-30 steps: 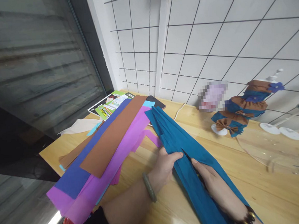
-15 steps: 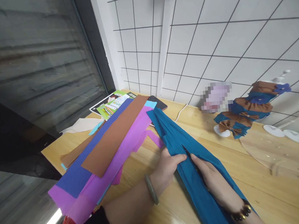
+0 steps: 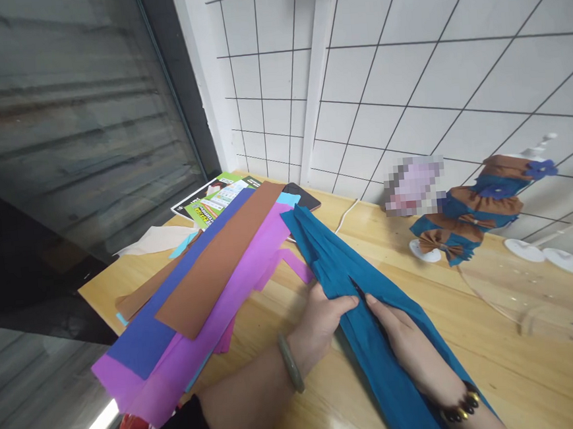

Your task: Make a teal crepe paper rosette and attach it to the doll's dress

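A long folded teal cloth (image 3: 372, 360) runs from the middle of the table toward me. My left hand (image 3: 327, 314) grips its left edge, thumb on top and fingers tucked underneath. Over the cloth, my right hand (image 3: 400, 341) is closed around dark scissors (image 3: 358, 288). Their pointed black blades show just past my fingertips, in a slit in the cloth close to my left thumb. The scissors' handles are hidden under my right hand.
Left of my hands lie long strips: brown (image 3: 221, 266), blue (image 3: 148, 344) and purple (image 3: 212, 339). Behind them are printed leaflets (image 3: 216, 203) and a dark phone (image 3: 303, 196). At right, teal-and-brown scrunchies (image 3: 484, 209) hang on a stand beside a clear round plate (image 3: 511, 296).
Both hands stay in nearly the same place on the teal cloth. Less of the black scissors shows beneath my right hand now.
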The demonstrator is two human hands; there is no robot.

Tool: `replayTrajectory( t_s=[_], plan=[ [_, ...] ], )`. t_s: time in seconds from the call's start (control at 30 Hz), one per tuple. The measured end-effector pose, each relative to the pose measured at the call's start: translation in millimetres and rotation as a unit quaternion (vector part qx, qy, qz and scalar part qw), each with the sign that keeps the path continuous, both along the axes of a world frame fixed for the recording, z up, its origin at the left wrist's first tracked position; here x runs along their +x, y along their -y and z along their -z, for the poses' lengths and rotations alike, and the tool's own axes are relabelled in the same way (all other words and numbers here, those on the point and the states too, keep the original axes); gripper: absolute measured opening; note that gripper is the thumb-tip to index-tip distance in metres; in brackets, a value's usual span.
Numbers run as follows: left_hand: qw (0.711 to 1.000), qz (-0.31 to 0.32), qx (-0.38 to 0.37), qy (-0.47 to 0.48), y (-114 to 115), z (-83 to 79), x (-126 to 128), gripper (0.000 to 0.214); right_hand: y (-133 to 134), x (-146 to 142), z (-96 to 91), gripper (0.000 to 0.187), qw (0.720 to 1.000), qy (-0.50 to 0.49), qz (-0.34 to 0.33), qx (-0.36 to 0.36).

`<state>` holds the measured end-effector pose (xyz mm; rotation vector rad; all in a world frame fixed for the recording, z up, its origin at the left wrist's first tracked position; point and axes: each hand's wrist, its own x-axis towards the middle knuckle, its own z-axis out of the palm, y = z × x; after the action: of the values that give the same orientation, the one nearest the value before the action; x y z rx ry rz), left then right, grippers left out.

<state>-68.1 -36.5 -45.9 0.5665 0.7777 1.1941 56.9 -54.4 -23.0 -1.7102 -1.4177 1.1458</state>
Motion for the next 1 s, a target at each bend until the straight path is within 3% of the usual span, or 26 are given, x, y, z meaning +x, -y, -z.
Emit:
replayTrajectory(
  t_s=[0.3, 0.5, 0.7, 1.0],
  plan=[
    [1.0, 0.001, -0.008, 0.005, 1, -3.2, 0, 0.036, 0, -5, -6.8, 0.044, 0.999, -0.02, -0.037, -0.026],
    [0.999, 0.003, 0.032, 0.037, -3, 1.8, -2, 0.033, 2, -4, -9.6, 0.037, 0.999, -0.023, -0.033, -0.002],
    [0.999, -0.018, 0.013, 0.037, -9, -1.9, -6, 0.03, 8, -9, -0.6, 0.039, 0.991, -0.095, -0.032, -0.083],
    [0.999, -0.032, -0.019, 0.029, -10, 0.2, -4, 0.031, 12, -9, 1.3, 0.045, 0.987, -0.116, -0.045, -0.107]
  ],
)
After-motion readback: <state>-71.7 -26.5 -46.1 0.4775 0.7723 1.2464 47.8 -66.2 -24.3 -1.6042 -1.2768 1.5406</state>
